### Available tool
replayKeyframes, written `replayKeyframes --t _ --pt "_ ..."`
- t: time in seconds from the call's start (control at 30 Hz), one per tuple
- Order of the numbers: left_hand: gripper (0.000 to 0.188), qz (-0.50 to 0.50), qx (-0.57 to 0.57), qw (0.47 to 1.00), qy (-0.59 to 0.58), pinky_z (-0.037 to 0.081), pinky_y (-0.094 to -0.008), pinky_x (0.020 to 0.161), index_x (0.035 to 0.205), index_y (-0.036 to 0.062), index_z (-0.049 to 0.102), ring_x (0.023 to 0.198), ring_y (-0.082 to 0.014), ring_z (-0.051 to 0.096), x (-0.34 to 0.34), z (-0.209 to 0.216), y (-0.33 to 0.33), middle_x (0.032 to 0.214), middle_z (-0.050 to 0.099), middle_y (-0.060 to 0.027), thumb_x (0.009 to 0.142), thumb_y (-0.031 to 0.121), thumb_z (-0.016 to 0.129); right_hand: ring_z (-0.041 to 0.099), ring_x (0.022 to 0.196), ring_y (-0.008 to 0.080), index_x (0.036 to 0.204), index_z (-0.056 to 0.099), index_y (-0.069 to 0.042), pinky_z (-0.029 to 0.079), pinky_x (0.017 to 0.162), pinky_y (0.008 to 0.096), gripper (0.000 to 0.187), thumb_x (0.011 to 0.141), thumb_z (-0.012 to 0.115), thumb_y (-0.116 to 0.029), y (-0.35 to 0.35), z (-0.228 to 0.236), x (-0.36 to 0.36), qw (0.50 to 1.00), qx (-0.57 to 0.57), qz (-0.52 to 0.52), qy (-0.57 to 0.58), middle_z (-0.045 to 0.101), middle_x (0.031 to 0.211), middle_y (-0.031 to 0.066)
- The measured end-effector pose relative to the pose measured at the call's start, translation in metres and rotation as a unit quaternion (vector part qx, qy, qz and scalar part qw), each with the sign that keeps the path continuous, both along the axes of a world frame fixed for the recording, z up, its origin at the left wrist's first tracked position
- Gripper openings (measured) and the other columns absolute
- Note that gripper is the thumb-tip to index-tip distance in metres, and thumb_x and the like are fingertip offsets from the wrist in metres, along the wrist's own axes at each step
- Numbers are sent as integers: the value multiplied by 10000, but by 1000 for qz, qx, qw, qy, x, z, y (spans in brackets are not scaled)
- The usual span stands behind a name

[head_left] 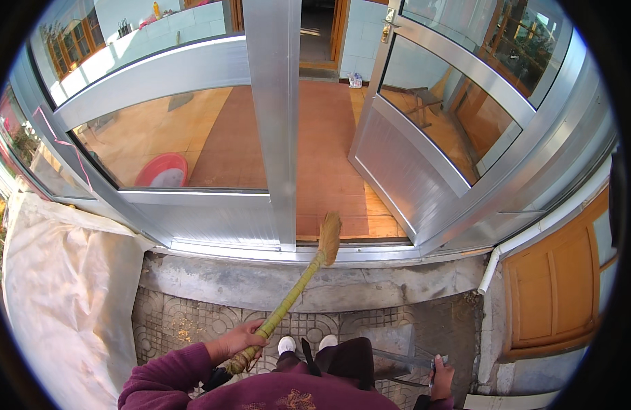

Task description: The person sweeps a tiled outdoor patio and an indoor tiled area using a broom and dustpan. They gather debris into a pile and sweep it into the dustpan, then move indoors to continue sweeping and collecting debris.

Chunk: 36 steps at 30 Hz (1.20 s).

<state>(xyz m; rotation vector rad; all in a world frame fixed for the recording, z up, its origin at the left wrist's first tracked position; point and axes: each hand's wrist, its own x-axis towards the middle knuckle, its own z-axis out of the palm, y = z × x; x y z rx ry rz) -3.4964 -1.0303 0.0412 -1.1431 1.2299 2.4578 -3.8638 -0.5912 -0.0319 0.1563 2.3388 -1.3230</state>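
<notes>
From my remote post I see a silver-framed glass door (401,171) standing open. Inside, a reddish-brown mat (326,150) covers part of the orange floor (151,137); the wall (360,41) is pale blue. Outside, a concrete step (213,279) borders the patterned paving (206,314), in daylight.

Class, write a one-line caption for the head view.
Broom in left hand, dustpan in right hand, before an open door.
</notes>
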Motion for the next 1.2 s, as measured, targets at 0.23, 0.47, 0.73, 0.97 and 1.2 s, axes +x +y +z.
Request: replayKeyframes --t 0.23,0.47,0.73,0.97,1.2 --pt "330 62 20 998 -23 451 -252 509 1123 23 455 570 -127 556 -99 -6 -55 789 538 -49 826 85 584 418 369 95 597 523 -62 280 359 265 393 874 626 -321 -91 10 -106 995 23 89 24 471 460 14" --pt "321 178 18 980 -89 497 -279 571 1129 6 456 637 -147 576 -223 35 -82 867 568 -84 844 97 571 418 369 86 619 552 -46 291 361 255 357 866 635 -289 -203 17 -243 972 -22 227 -59 486 466 9" --pt "216 319 8 943 -91 527 -329 577 976 -20 505 638 -199 603 -302 88 -107 836 595 -123 819 90 605 435 419 56 615 533 -45 314 393 240 340 890 603 -232 -326 77 -338 917 -106 373 -91 490 496 -14" --pt "243 345 -22 933 -102 508 -305 591 1012 -6 503 643 -179 590 -334 107 -131 837 589 -103 835 131 597 434 407 74 665 535 -44 321 387 239 322 907 586 -251 -425 112 -372 905 -122 398 -82 487 499 4" --pt "193 392 3 911 -127 491 -305 529 914 -3 529 580 -185 576 -363 112 -177 709 557 -82 799 119 623 462 414 80 696 548 -23 340 380 233 300 887 626 -241 -535 133 -402 898 -140 404 -104 516 517 25"
